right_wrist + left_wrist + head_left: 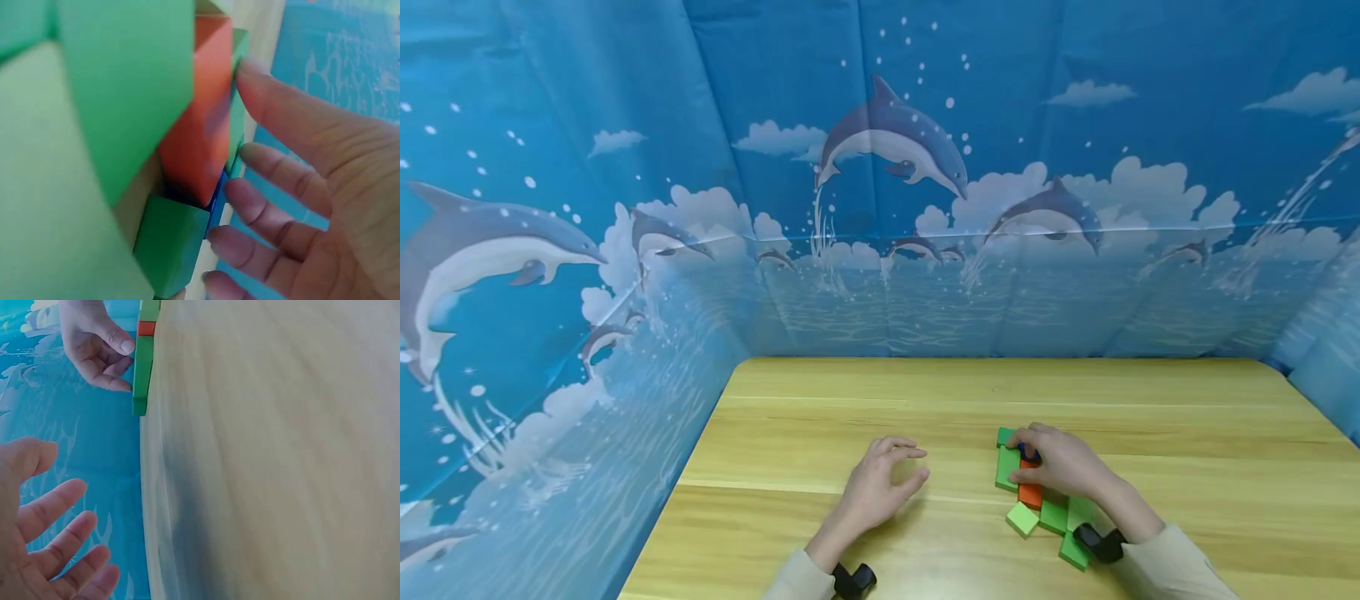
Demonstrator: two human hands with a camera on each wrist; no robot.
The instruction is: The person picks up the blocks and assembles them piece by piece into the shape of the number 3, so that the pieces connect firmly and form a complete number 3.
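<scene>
My right hand (1063,462) is over a cluster of wooden blocks on the table. Its thumb touches a long green block (1007,468), and its fingertips rest by a small green block (1004,437) and a dark blue block (1030,453), which the hand partly hides. An orange-red block (1030,497) lies against the long green one, under the hand. In the right wrist view, the fingertips are along the edge of the orange block (206,119) and the blue block (215,203). Left of the cluster, my left hand (880,483) hovers with fingers spread, holding nothing.
Nearer the front lie a light green block (1022,519), a green block (1054,515), a paler green block (1079,510) and another green block (1073,552), partly beneath the right wrist. A blue dolphin-print sheet (880,308) stands behind the wooden table (820,417) and at its sides.
</scene>
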